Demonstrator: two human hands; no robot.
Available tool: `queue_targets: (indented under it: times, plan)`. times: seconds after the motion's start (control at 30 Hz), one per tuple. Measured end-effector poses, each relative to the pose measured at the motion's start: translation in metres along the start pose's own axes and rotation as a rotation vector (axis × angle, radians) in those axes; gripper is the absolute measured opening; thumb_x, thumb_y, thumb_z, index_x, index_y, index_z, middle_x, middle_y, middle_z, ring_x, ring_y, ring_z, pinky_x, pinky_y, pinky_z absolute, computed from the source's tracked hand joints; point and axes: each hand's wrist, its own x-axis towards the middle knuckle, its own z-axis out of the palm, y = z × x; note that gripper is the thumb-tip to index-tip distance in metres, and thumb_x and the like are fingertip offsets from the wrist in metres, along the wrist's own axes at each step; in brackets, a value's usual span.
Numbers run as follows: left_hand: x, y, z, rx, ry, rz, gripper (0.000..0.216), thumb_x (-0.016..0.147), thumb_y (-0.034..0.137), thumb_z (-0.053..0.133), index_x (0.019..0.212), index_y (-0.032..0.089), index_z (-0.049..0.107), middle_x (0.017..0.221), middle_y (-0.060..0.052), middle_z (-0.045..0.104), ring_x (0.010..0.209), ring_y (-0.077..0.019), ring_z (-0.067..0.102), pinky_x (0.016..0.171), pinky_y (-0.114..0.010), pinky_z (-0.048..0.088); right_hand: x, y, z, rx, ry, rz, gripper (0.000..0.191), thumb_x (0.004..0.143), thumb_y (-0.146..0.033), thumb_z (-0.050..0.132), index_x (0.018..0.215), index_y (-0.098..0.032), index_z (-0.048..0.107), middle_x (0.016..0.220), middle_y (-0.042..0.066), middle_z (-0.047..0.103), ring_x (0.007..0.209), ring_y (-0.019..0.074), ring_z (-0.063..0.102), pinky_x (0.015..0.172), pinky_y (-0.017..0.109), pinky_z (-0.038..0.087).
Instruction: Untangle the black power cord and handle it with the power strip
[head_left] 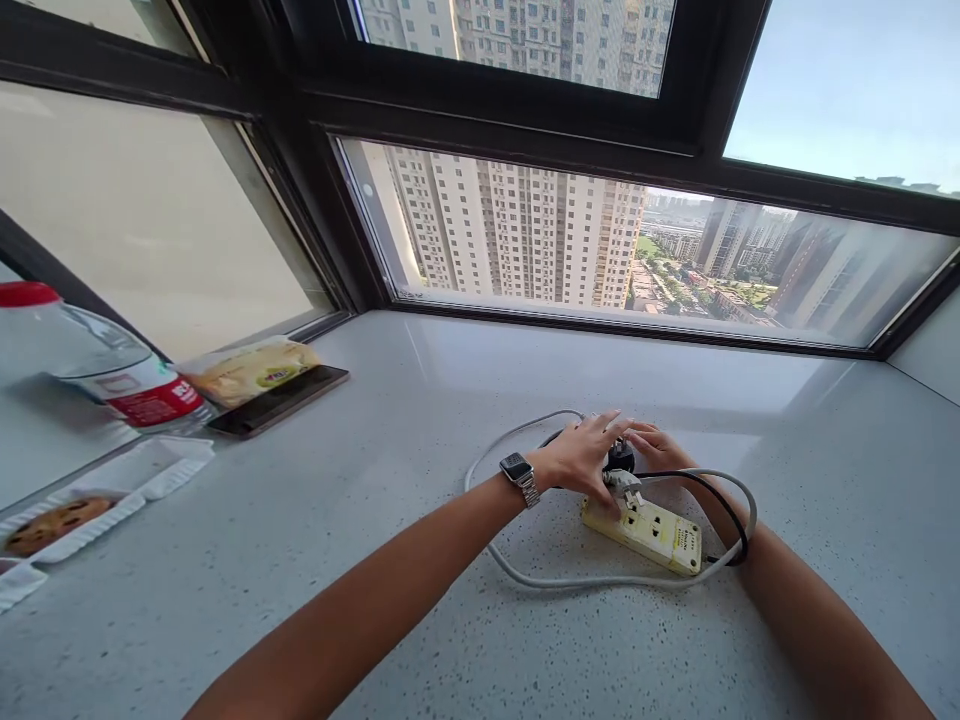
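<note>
A yellowed white power strip (660,538) lies on the pale speckled ledge. A white plug (624,486) sits on its left part. Just beyond that is a black plug (620,456), partly hidden by fingers. My left hand (587,455), a watch on its wrist, is over the strip's left end with fingers spread. Its thumb touches the strip beside the white plug. My right hand (658,447) reaches round the far side, its bent fingers at the black plug; their grip is partly covered. A grey-white cable (570,582) loops around the strip and over my right forearm, beside a black cord (739,510).
Along the left edge are a clear bottle (154,395) with a red cap and label, a yellowish packet (255,372), a dark phone (281,400) and a white plastic tray (169,470) holding a cookie (64,525). Dark-framed windows (517,150) border the ledge.
</note>
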Motion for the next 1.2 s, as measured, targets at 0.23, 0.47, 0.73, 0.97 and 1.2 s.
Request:
queue_targets:
  times: [0.23, 0.47, 0.73, 0.97, 1.2]
  plan:
    - [-0.003, 0.026, 0.008, -0.006, -0.047, 0.143, 0.106, 0.046, 0.062, 0.076, 0.136, 0.022, 0.037, 0.138, -0.013, 0.046, 0.123, -0.0327, 0.044, 0.103, -0.046, 0.033, -0.019, 0.005, -0.018, 0.244, 0.242, 0.317, 0.045, 0.074, -0.063, 0.058, 0.076, -0.021, 0.075, 0.091, 0.008, 0.073, 0.09, 0.0235, 0.064, 0.088, 0.038, 0.045]
    - [0.008, 0.026, 0.006, -0.039, -0.117, 0.095, 0.113, 0.045, 0.067, 0.074, 0.14, 0.024, 0.032, 0.143, -0.015, 0.039, 0.128, -0.0358, 0.037, 0.103, -0.05, 0.032, -0.033, 0.005, -0.03, 0.522, 0.572, 0.475, 0.044, 0.061, -0.061, 0.072, 0.072, -0.018, 0.073, 0.08, 0.008, 0.071, 0.071, 0.0181, 0.064, 0.069, 0.032, 0.051]
    - [-0.011, 0.059, 0.021, -0.055, -0.14, 0.226, 0.127, 0.042, 0.063, 0.078, 0.146, 0.024, 0.018, 0.145, -0.017, 0.037, 0.135, -0.045, 0.02, 0.105, -0.066, 0.014, -0.042, 0.003, -0.036, 0.513, 0.627, 0.502, 0.043, 0.059, -0.059, 0.074, 0.067, -0.016, 0.07, 0.069, 0.007, 0.068, 0.061, 0.0154, 0.061, 0.057, 0.028, 0.05]
    - [-0.033, 0.084, 0.028, 0.005, 0.034, 0.429, 0.121, 0.054, 0.052, 0.077, 0.148, 0.024, 0.007, 0.154, -0.013, 0.018, 0.138, -0.0398, 0.017, 0.109, -0.061, 0.008, -0.043, 0.0, -0.043, 0.652, 0.648, 0.5, 0.04, 0.058, -0.055, 0.076, 0.068, -0.016, 0.07, 0.069, 0.006, 0.067, 0.058, 0.0143, 0.06, 0.052, 0.026, 0.05]
    - [-0.047, 0.103, 0.049, 0.131, 0.141, 0.505, 0.074, 0.073, 0.05, 0.064, 0.138, 0.029, 0.035, 0.143, -0.012, 0.04, 0.13, -0.0352, 0.034, 0.108, -0.06, 0.016, -0.043, -0.001, -0.045, 0.708, 0.637, 0.51, 0.036, 0.058, -0.05, 0.077, 0.068, -0.016, 0.07, 0.068, 0.005, 0.066, 0.056, 0.0129, 0.059, 0.05, 0.025, 0.05]
